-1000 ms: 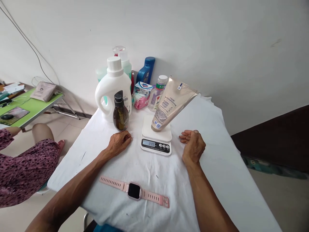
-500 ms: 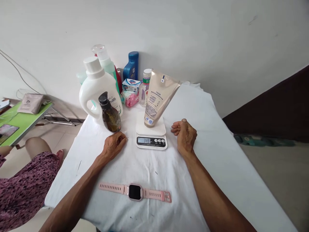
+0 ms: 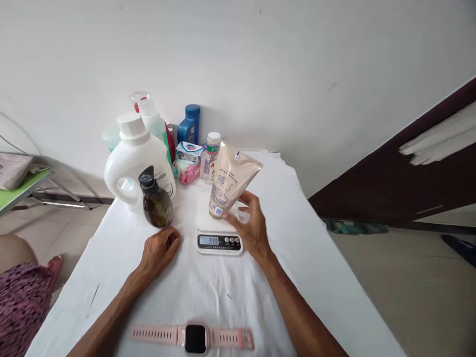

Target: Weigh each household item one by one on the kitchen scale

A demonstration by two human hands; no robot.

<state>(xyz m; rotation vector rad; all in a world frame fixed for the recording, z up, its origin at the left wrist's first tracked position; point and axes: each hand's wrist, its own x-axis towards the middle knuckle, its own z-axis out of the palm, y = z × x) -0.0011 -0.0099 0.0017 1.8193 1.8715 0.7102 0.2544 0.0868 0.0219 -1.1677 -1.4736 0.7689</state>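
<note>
A beige squeeze tube (image 3: 232,181) stands cap-down and tilted to the right on the white kitchen scale (image 3: 208,222), whose display reads 349. At the tube's lower right side is my right hand (image 3: 253,225), its thumb and fingers apart around the edge. The thumb tip is close to the tube's base; whether it touches cannot be made out. My left hand (image 3: 159,248) rests on the cloth with curled fingers and nothing visible in them. Just behind it stands a dark pump bottle (image 3: 158,206). A pink-strapped smartwatch (image 3: 195,338) lies flat between my forearms.
Behind the pump bottle stands a large white jug (image 3: 130,148). A blue bottle (image 3: 189,124), a soap box (image 3: 189,151), a pink packet (image 3: 189,171) and a clear white-capped bottle (image 3: 208,158) stand near the wall. A person's patterned clothing (image 3: 26,307) shows at left.
My right hand has moved from the cloth to the tube, opening its fingers. My left hand stays resting by the pump bottle. The view has shifted, so the table things appear lower and further left.
</note>
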